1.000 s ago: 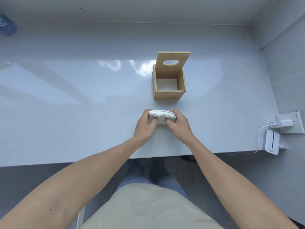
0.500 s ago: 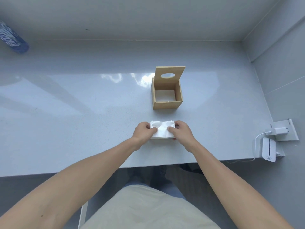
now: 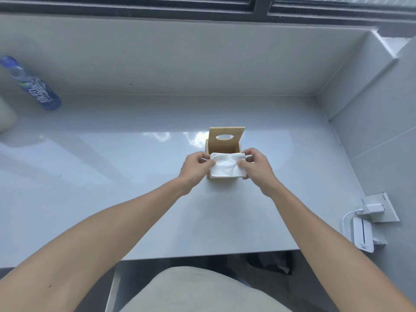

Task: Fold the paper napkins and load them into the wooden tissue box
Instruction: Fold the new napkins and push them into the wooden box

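From my remote seat I see both bare hands meeting over the wooden tissue box (image 3: 225, 140), which stands on the pale grey bench (image 3: 112, 176) roughly in the middle of the view. The box's lid (image 3: 226, 138) is tipped up at the far side, and an oval slot in it faces me. The left hand (image 3: 195, 168) pinches the left edge of a folded stack of white paper napkins (image 3: 227, 165), thumb on top and fingers curled behind, so that grip is closed on the napkins. The right hand (image 3: 256, 166) does the same on the right edge, its thumb pressed onto the top sheet and its forefinger hooked over the far corner. The stack lies flat across the box's open mouth and hides most of the interior; its near edge comes just about to the box's front wall, a thin strip of which shows beneath. I cannot tell whether the napkins rest on the rim or hang just above it. The top sheet is slightly rumpled between the thumbs. Far off at the left a blue-labelled bottle (image 3: 31, 85) stands by the wall, and at the right edge a white charger (image 3: 371, 208) is plugged into a socket, with a small white device (image 3: 362, 237) lying just beside it.
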